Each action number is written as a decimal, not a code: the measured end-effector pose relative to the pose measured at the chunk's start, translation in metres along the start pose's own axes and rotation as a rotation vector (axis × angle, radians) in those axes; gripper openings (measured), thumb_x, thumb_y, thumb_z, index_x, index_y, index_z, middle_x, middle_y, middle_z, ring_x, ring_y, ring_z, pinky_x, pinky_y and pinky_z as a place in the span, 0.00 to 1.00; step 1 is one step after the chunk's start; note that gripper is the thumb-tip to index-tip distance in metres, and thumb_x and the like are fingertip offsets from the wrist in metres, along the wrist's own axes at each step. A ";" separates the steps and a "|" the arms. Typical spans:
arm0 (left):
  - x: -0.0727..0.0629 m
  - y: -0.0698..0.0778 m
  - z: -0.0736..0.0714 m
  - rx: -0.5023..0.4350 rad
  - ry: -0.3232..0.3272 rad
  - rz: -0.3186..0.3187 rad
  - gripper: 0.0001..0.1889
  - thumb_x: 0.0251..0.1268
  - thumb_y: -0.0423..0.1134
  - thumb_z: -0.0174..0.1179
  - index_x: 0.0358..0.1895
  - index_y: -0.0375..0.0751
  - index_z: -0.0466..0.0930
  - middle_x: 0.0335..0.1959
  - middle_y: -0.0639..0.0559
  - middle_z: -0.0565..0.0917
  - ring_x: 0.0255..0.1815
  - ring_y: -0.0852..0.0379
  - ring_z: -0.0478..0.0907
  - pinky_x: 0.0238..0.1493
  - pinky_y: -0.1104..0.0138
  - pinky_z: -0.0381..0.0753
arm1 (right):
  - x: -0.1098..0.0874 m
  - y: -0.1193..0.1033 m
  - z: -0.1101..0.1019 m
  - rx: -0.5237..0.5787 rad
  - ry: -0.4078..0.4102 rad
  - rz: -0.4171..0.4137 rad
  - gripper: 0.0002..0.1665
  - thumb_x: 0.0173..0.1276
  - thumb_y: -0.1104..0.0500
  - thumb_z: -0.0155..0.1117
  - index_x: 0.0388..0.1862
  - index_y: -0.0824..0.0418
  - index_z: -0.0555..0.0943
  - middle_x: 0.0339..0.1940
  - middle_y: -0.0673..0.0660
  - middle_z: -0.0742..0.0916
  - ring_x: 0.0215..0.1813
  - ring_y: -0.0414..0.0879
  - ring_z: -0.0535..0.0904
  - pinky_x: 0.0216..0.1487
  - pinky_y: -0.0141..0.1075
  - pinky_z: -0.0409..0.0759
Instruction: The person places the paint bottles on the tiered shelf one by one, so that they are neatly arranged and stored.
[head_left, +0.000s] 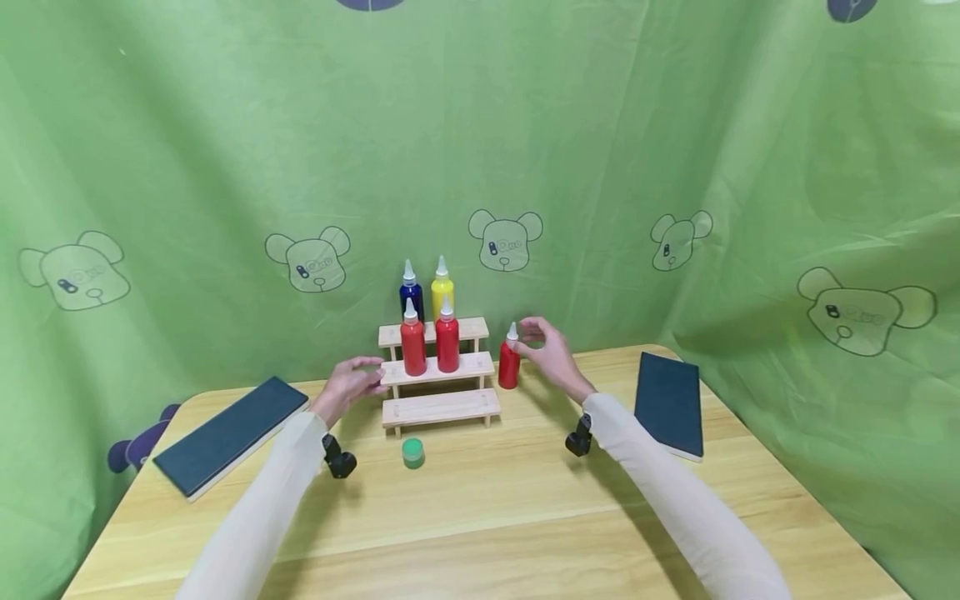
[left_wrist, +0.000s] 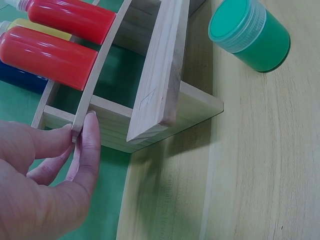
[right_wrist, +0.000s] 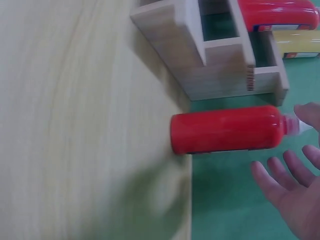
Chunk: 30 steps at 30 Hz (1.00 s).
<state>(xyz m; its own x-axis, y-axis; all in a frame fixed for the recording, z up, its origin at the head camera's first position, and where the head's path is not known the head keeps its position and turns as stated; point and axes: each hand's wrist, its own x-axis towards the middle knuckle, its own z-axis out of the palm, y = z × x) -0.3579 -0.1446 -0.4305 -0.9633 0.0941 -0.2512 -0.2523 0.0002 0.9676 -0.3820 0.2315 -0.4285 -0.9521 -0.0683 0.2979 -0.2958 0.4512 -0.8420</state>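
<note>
A three-step wooden display rack (head_left: 441, 407) stands near the back of the table. My left hand (head_left: 348, 387) pinches the left end of its middle step between thumb and fingers, as the left wrist view shows. Just right of the rack, a red squeeze bottle (head_left: 508, 367) with a pointed white nozzle stands upright. My right hand (head_left: 553, 354) is beside its top, thumb right at the nozzle and the other fingers spread apart. On the middle step are an orange-red bottle (head_left: 413, 346) and a red bottle (head_left: 447, 343). Behind them, a blue bottle (head_left: 411, 296) and a yellow bottle (head_left: 442, 293) occupy the top step.
In front of the rack sits a small green jar (head_left: 412, 452). Dark flat boards lie on either side, one at the left (head_left: 232, 433) and one at the right (head_left: 669, 404). A green curtain (head_left: 570, 150) hangs close behind the table.
</note>
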 end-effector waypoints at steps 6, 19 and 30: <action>0.001 -0.001 -0.001 0.008 -0.001 0.010 0.25 0.77 0.25 0.56 0.74 0.29 0.68 0.41 0.47 0.82 0.31 0.62 0.85 0.59 0.64 0.89 | 0.000 0.007 0.010 -0.005 -0.015 -0.006 0.31 0.70 0.60 0.74 0.69 0.65 0.74 0.63 0.66 0.83 0.65 0.65 0.79 0.72 0.58 0.78; 0.003 -0.002 -0.001 0.005 0.006 -0.001 0.25 0.77 0.25 0.56 0.74 0.29 0.68 0.47 0.43 0.81 0.32 0.61 0.86 0.63 0.61 0.88 | -0.002 0.010 0.015 -0.023 -0.020 0.038 0.35 0.70 0.60 0.74 0.72 0.65 0.72 0.66 0.67 0.81 0.67 0.64 0.78 0.73 0.57 0.77; 0.004 0.002 -0.004 0.023 0.000 0.003 0.25 0.75 0.25 0.59 0.72 0.26 0.70 0.41 0.46 0.82 0.31 0.60 0.85 0.59 0.62 0.90 | -0.003 0.023 0.022 0.035 0.022 0.031 0.31 0.67 0.63 0.76 0.66 0.67 0.77 0.60 0.68 0.85 0.61 0.64 0.81 0.69 0.57 0.81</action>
<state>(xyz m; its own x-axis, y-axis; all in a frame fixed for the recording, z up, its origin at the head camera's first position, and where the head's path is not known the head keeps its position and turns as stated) -0.3622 -0.1482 -0.4300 -0.9641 0.0945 -0.2480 -0.2470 0.0229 0.9688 -0.3876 0.2224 -0.4588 -0.9590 -0.0351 0.2813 -0.2694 0.4214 -0.8659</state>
